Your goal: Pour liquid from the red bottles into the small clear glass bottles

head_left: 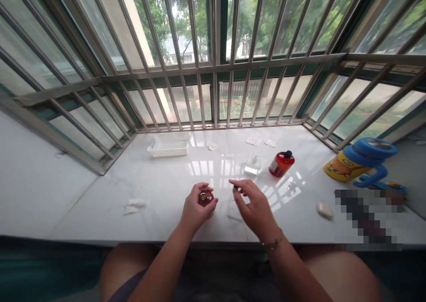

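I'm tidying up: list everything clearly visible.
Open bottle: 1, red, front
Dark piece: 1, black, front
Capped bottle: 1, red, right
Clear container: 1, transparent, centre
Basket: 1, white, back left
Mug: 1, blue-yellow, right
Lump: 1, beige, front right
Scraps: several, whitish, scattered
Counter: 1, white, below
Window bars: many, grey, behind
Trees: several, green, outside
Left hand: 1, bare, holding open bottle
Right hand: 1, bare, pinching dark piece
Knees: 2, bare, bottom

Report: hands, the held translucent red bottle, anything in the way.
Left hand around translucent red bottle, mouth uncovered. Right hand pinching small dark piece, apart from bottle. Nearest possible obstacle: small clear colourless bottle beyond right hand.
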The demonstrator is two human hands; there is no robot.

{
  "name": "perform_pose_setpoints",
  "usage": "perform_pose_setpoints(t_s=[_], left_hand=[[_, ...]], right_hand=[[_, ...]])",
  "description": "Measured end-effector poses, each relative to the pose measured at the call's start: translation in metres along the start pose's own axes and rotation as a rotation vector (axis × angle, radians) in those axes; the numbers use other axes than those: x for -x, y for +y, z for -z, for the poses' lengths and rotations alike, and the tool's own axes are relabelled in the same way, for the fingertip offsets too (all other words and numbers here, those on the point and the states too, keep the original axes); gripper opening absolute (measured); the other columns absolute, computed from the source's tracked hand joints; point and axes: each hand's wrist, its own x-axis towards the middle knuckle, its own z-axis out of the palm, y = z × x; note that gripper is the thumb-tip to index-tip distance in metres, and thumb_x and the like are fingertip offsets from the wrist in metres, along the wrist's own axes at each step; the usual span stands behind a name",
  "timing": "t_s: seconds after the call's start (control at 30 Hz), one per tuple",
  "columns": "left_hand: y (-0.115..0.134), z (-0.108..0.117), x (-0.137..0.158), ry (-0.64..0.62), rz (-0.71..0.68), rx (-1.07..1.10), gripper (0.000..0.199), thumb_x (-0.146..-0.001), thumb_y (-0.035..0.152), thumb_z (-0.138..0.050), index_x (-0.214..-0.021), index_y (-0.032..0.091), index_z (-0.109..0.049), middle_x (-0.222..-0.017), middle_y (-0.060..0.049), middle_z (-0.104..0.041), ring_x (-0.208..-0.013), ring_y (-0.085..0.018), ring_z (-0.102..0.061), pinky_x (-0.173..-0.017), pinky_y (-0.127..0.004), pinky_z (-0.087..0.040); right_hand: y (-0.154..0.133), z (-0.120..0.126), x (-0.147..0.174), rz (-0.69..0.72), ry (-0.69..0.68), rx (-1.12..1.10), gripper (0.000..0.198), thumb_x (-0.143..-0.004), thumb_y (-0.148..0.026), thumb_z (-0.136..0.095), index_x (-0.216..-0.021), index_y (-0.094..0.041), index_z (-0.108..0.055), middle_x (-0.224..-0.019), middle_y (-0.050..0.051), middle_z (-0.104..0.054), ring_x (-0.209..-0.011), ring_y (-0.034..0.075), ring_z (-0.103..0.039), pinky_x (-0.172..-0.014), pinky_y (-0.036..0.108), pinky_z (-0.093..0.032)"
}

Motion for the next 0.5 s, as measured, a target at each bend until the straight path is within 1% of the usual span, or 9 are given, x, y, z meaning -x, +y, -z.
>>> perform_pose_setpoints(t_s=[0.03, 0.07, 0.1, 0.17, 0.23, 0.3, 0.4, 0.5], left_hand=[[0.000, 0.000, 0.000, -0.005, 0.012, 0.009, 0.051, -0.085, 0.037, -0.082, -0.129, 0.025, -0.057, -0.121, -0.006, -0.078, -0.107, -0.022, -0.078, -0.102, -0.040, -0.061], [0.000, 0.000, 0.000, -0.009, 0.032, 0.019, 0.053, -0.085, 0.038, -0.082, -0.129, 0.025, -0.057, -0.119, -0.006, -0.079, -0.103, -0.022, -0.078, -0.097, -0.039, -0.063], [0.000, -0.001, 0.000, -0.009, 0.058, 0.025, 0.054, -0.084, 0.038, -0.082, -0.130, 0.025, -0.056, -0.117, -0.005, -0.079, -0.099, -0.022, -0.079, -0.092, -0.038, -0.064], [0.000, -0.001, 0.000, 0.004, 0.105, 0.015, 0.053, -0.083, 0.036, -0.081, -0.129, 0.026, -0.056, -0.113, -0.004, -0.081, -0.093, -0.023, -0.079, -0.083, -0.036, -0.065], [0.000, -0.001, 0.000, 0.016, 0.119, -0.012, 0.050, -0.083, 0.033, -0.078, -0.128, 0.026, -0.057, -0.112, -0.004, -0.081, -0.095, -0.023, -0.079, -0.082, -0.036, -0.065], [0.000, 0.000, 0.000, 0.015, 0.106, -0.022, 0.047, -0.085, 0.031, -0.075, -0.129, 0.026, -0.056, -0.111, -0.004, -0.081, -0.097, -0.023, -0.079, -0.084, -0.036, -0.064], [0.002, 0.001, -0.001, 0.010, 0.073, 0.001, 0.048, -0.086, 0.031, -0.074, -0.129, 0.025, -0.055, -0.109, -0.004, -0.081, -0.098, -0.024, -0.079, -0.088, -0.038, -0.064], [0.005, 0.001, -0.001, 0.014, 0.066, 0.016, 0.049, -0.084, 0.032, -0.075, -0.128, 0.025, -0.055, -0.108, -0.004, -0.081, -0.097, -0.024, -0.080, -0.087, -0.039, -0.064]], right_hand=[[-0.017, -0.011, -0.004, 0.059, -0.032, -0.049, 0.028, -0.108, -0.029, -0.053, -0.129, -0.029, -0.071, -0.111, 0.007, -0.072, -0.102, 0.023, -0.069, -0.091, 0.039, -0.059], [-0.030, -0.021, -0.006, 0.098, -0.057, -0.086, 0.026, -0.107, -0.027, -0.055, -0.127, -0.029, -0.071, -0.111, 0.008, -0.073, -0.105, 0.024, -0.068, -0.094, 0.041, -0.059], [-0.039, -0.031, -0.008, 0.123, -0.078, -0.116, 0.023, -0.106, -0.025, -0.056, -0.123, -0.029, -0.071, -0.111, 0.008, -0.073, -0.107, 0.025, -0.067, -0.096, 0.042, -0.058], [-0.049, -0.048, -0.010, 0.143, -0.088, -0.146, 0.014, -0.104, -0.021, -0.061, -0.114, -0.027, -0.069, -0.107, 0.007, -0.074, -0.104, 0.026, -0.066, -0.094, 0.043, -0.057], [-0.049, -0.062, -0.009, 0.134, -0.080, -0.150, 0.009, -0.100, -0.019, -0.065, -0.105, -0.026, -0.067, -0.101, 0.005, -0.074, -0.100, 0.026, -0.066, -0.091, 0.043, -0.057], [-0.044, -0.071, -0.006, 0.119, -0.081, -0.145, 0.009, -0.097, -0.018, -0.068, -0.101, -0.026, -0.066, -0.099, 0.005, -0.074, -0.100, 0.026, -0.066, -0.091, 0.044, -0.057], [-0.039, -0.077, 0.000, 0.110, -0.078, -0.155, 0.012, -0.097, -0.016, -0.067, -0.104, -0.026, -0.066, -0.108, 0.006, -0.076, -0.105, 0.028, -0.067, -0.095, 0.047, -0.057], [-0.039, -0.077, 0.004, 0.088, -0.056, -0.142, 0.018, -0.097, -0.015, -0.066, -0.111, -0.026, -0.066, -0.114, 0.006, -0.077, -0.107, 0.027, -0.067, -0.096, 0.046, -0.058]])
